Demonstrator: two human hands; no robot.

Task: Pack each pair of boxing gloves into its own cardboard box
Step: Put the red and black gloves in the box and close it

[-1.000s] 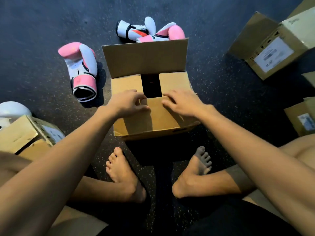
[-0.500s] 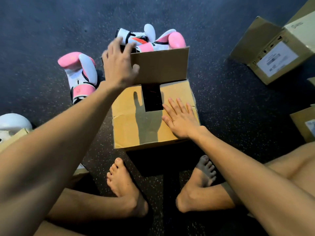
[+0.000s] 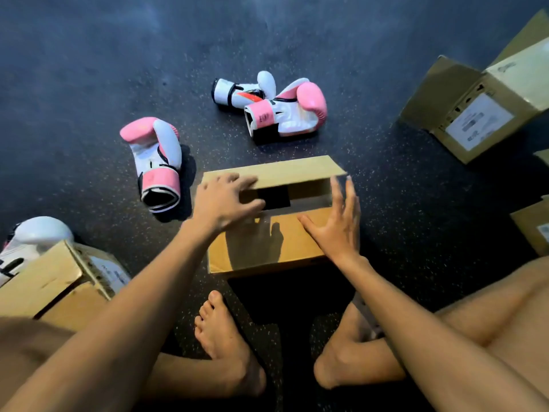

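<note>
Head view.
- Cardboard box [image 3: 267,245]: on dark speckled floor [image 3: 89,69], just ahead of person's bare feet; far flap [image 3: 282,171] lowered, dark gap showing under it.
- Left hand [image 3: 221,205]: resting on far flap; fingers [image 3: 240,181] spread flat, gripping nothing.
- Right hand [image 3: 335,230]: at box's right end; fingers [image 3: 341,194] straight, apart.
- Pink-white glove [image 3: 157,162]: floor, left of box.
- Pink glove [image 3: 291,111], white glove [image 3: 240,92]: floor beyond box, touching.
- Labelled box [image 3: 475,114]: far right.
</note>
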